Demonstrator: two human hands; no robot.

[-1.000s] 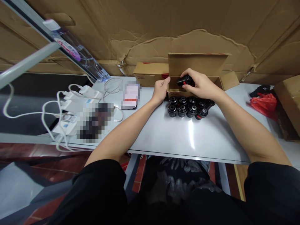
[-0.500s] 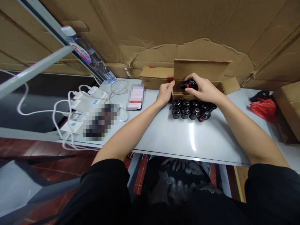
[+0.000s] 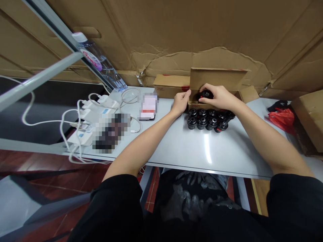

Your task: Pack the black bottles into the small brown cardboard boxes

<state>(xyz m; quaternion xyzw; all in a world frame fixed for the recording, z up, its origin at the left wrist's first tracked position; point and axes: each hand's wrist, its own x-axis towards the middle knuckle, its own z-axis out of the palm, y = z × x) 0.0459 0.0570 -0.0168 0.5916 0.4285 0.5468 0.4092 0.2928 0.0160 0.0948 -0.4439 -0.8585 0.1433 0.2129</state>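
Observation:
An open cardboard box (image 3: 199,106) stands toward the back of the table, its lid (image 3: 217,79) raised. My left hand (image 3: 181,102) is closed on the box's left end, thumb along the edge. My right hand (image 3: 219,96) is inside the box opening and grips a black cylindrical part (image 3: 208,94) with a red mark, now tilted and partly hidden by the fingers. In front of the box, several similar black cylindrical parts (image 3: 201,123) stand in two rows. One at the right end (image 3: 222,126) leans and shows a red mark.
A closed carton (image 3: 171,82) sits behind my left hand. Further left are a phone (image 3: 148,107), a white power strip (image 3: 101,109) with cables, a pixelated dark object (image 3: 112,132) and a water bottle (image 3: 101,62). On the right lie a red plastic bag (image 3: 281,119) and a larger carton (image 3: 309,117).
My right hand has tipped the black cylindrical part from lying sideways to more upright and lowered it into the box. My left hand stays at the box's end. The view has shifted slightly.

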